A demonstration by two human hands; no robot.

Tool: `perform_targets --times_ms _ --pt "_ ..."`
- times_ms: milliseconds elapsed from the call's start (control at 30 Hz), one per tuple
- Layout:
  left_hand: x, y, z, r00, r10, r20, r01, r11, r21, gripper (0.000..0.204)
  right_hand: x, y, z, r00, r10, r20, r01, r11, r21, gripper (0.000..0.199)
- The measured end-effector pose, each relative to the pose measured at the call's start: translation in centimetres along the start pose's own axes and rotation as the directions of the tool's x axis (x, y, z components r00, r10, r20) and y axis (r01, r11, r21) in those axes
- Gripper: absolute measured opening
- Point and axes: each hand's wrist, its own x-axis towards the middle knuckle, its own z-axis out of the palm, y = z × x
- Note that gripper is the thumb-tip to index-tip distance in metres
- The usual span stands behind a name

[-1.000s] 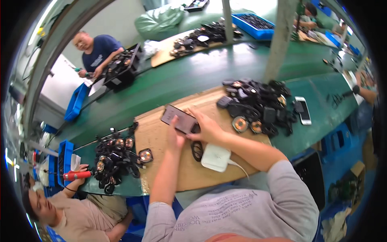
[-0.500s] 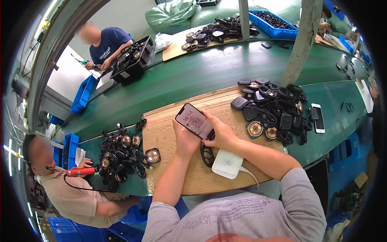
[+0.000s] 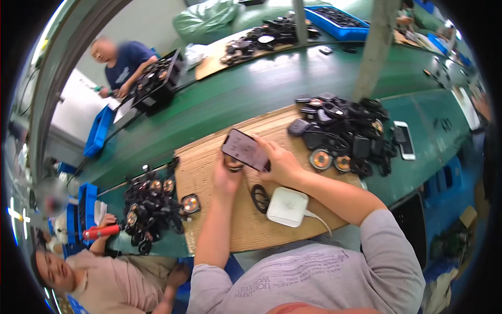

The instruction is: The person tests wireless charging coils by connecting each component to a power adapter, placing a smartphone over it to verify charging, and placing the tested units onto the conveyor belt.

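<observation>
While the right hand (image 3: pixel 282 163) grips a dark phone (image 3: pixel 244 150) by its edge, the left hand (image 3: pixel 227 172) pinches a small round part (image 3: pixel 233 166) beneath it; steady, level support above the cardboard sheet (image 3: pixel 209 157) seems wise, with a white square unit (image 3: pixel 287 206) just below both hands.

Bright, even workshop light under a strong fisheye bend

Soft daylight washes the green bench (image 3: pixel 251 99), with pale glare on it at the upper middle of the frame. Shadows are faint and short. Straight edges curve toward the black rim, the corners go dark, and the far left and right edges smear into blur.
</observation>
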Motion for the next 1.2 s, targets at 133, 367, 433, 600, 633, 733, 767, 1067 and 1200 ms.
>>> perform_targets --times_ms 133,367,433,600,633,733,767,1067,1200 --pt "0.3 0.9 0.2 0.982 0.187 0.01 -0.168 0.858 0.486 0.038 0.4 1.9 -1.0 0.999 0.014 -0.05 -0.017 0.998 -0.066 0.099" --pt "-1.8 2.1 3.7 0.586 0.584 0.561 -0.437 -0.356 0.826 0.021 0.7 0.3 -2.5 0.984 0.166 0.071 -0.146 0.963 -0.226 0.092" --pt "-2.7 0.8 5.0 0.54 0.572 0.618 -0.488 -0.386 0.783 0.021 0.7 -0.3 -4.0 0.967 0.195 0.164 -0.122 0.919 -0.374 0.089" --pt "-5.3 -3.1 6.2 0.775 0.169 0.609 -0.455 -0.52 0.723 0.02 -1.8 -0.8 -5.9 0.983 0.086 0.164 0.016 0.843 -0.537 0.085" --pt "-5.6 -3.7 6.3 0.753 0.114 0.648 -0.46 -0.612 0.643 0.021 -2.6 -1.0 -5.9 0.992 0.003 0.125 0.067 0.832 -0.551 0.084" --pt "-5.6 -4.8 5.7 0.727 0.068 0.683 -0.453 -0.7 0.552 0.023 -7.0 -2.9 -5.5 0.975 -0.083 0.205 0.178 0.843 -0.508 0.081" --pt "-5.1 -5.1 5.4 0.719 0.086 0.69 -0.443 -0.707 0.551 0.024 -9.1 -3.6 -4.7 0.976 -0.081 0.204 0.177 0.84 -0.513 0.081" --pt "-4.6 -6.3 4.2 0.696 0.196 0.691 -0.405 -0.688 0.602 0.029 -14.5 -6.1 -3.9 0.995 -0.012 0.099 0.045 0.937 -0.346 0.085" --pt "-4.2 -6.2 4.6 0.667 0.239 0.706 -0.403 -0.681 0.612 0.028 -15.2 -5.4 -5.8 0.993 0.027 0.113 0.013 0.941 -0.339 0.085"
